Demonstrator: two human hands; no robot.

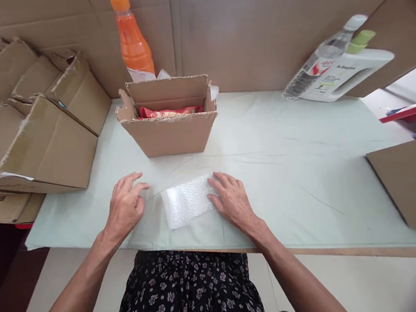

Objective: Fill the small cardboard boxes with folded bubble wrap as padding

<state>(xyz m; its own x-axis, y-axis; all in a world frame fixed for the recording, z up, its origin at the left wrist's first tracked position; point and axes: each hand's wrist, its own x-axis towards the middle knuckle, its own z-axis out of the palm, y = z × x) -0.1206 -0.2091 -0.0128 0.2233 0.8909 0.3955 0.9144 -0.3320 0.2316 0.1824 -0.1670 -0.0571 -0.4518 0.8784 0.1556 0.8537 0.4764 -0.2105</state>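
Note:
A piece of clear bubble wrap (190, 201), folded into a flat rectangle, lies on the table in front of me. My right hand (232, 197) rests on its right end, fingers stretched out and a little apart. Left of the wrap, my left hand (125, 201) hovers or rests near the tabletop with fingers apart, holding nothing. Beyond both hands stands an open cardboard box (177, 135) with a red packet (172, 111) showing inside. Whether something is folded within the bubble wrap I cannot tell.
Several open cardboard boxes (48, 144) crowd the left side. An orange bottle (134, 46) stands behind the middle box. At the back right are a clear bottle (316, 68) and a white jug (358, 74). A cardboard panel (410, 183) stands at the right edge.

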